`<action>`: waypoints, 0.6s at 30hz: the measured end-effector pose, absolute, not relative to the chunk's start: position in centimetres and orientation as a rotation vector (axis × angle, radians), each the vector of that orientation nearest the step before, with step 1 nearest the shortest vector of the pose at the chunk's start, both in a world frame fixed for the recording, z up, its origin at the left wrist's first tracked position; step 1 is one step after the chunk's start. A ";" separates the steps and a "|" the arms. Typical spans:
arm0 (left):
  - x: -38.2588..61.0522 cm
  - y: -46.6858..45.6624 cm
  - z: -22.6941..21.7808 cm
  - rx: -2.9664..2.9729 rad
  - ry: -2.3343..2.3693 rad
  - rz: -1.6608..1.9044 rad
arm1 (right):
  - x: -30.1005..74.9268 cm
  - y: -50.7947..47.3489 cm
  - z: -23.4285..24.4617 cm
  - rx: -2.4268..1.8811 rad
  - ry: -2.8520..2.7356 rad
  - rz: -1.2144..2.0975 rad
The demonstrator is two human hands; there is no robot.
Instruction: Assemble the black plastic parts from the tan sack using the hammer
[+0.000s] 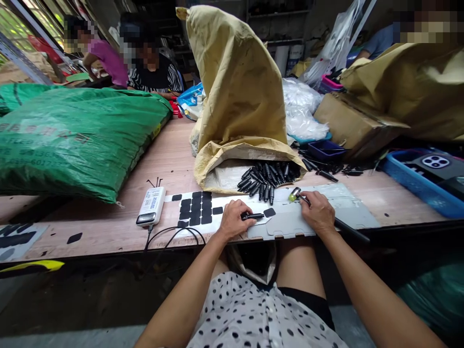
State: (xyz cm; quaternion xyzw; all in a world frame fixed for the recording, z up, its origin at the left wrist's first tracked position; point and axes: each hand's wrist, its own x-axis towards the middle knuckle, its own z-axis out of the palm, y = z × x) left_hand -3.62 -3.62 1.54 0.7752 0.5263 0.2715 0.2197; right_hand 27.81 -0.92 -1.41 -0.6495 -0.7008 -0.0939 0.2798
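Observation:
My left hand [232, 218] is closed around a black pen-shaped part [255, 216], its tip pointing right, low over the white sheet at the table's front edge. In my right hand [318, 209] is a small hammer [294, 194] with a shiny head and a yellow-green face. Its black handle runs back under my wrist to the right. Between my hands a black rounded square pad [269, 212] lies on the sheet. Beyond them, several similar black parts [266, 178] spill from the mouth of a tan sack [239, 106].
Black pads [195, 209] in rows and a white power bank [151, 205] with a cable lie left. A full green sack [72, 135] covers the far left. To the right are a cardboard box [357, 123] and a blue tray [416, 186] with a phone. People sit across the table.

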 end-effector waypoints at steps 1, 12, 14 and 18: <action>-3.5 -4.2 1.9 2.178 1.436 0.779 | 27.8 -0.9 -1.4 -1.745 -1.882 -0.252; -0.3 -15.4 -2.6 2.121 1.309 0.373 | 27.7 -0.9 -1.3 -1.740 -1.884 -0.248; 0.1 -15.5 -3.6 2.075 1.365 0.230 | 27.6 -1.0 -1.2 -1.736 -1.884 -0.239; 0.9 -14.3 -1.9 2.111 1.218 0.238 | 27.5 -1.1 -1.1 -1.733 -1.876 -0.230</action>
